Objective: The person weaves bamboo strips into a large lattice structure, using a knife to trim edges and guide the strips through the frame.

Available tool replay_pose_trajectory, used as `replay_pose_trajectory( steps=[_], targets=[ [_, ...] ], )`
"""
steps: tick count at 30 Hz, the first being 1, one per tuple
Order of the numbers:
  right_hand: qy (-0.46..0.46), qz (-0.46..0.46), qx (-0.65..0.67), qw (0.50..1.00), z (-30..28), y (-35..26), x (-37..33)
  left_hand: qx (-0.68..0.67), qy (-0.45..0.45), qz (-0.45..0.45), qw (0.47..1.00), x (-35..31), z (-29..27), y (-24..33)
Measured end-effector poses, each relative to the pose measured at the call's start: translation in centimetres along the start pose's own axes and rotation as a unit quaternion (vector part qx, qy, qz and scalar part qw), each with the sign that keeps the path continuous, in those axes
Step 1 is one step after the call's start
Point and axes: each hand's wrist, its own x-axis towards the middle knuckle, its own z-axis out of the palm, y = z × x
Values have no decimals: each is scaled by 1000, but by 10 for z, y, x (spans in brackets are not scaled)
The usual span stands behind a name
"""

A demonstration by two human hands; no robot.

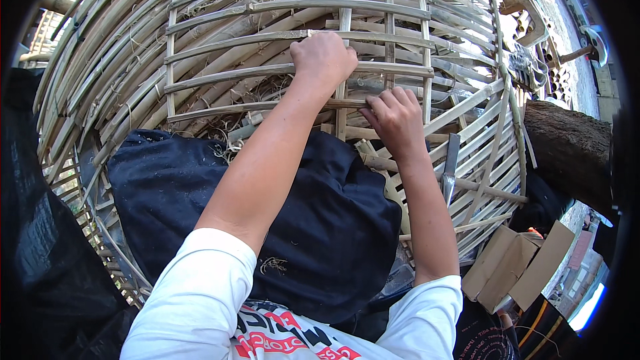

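A lattice panel of split bamboo slats [227, 83] lies in front of me, its long slats crossing several upright strips. My left hand [325, 58] is closed in a fist around the lattice near where a slat meets the upright strip [345, 0]. Lower and to the right, my right hand [398, 117] pinches the nearest slat [280, 104] toward its right end, fingers curled over it. Both palms are turned away, so the exact grip is hidden. Black cloth [327, 207] covers my lap below the panel.
Curved bamboo strips [120, 47] are heaped behind the panel. A flat-bladed metal tool [450, 167] stands right of my right forearm. Farther right are a thick log [567, 150], an open cardboard box [507, 270] and a wooden-handled tool with a metal head [593, 45].
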Motion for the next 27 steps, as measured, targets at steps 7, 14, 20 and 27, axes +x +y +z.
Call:
replay_pose_trajectory(
  steps=[7,14,20,27],
  targets=[
    [8,-31,4,999,-7,-2,7,-7,-78,-14,997,-1,-9,-6],
    [12,-27,27,999,-17,4,7,22,-122,-4,992,0,-20,8],
    [1,-30,47,998,-29,8,6,7,-131,13,991,-4,-25,13],
    [-22,-30,65,997,-30,9,1,-7,-56,12,998,-15,-13,16]
  ],
)
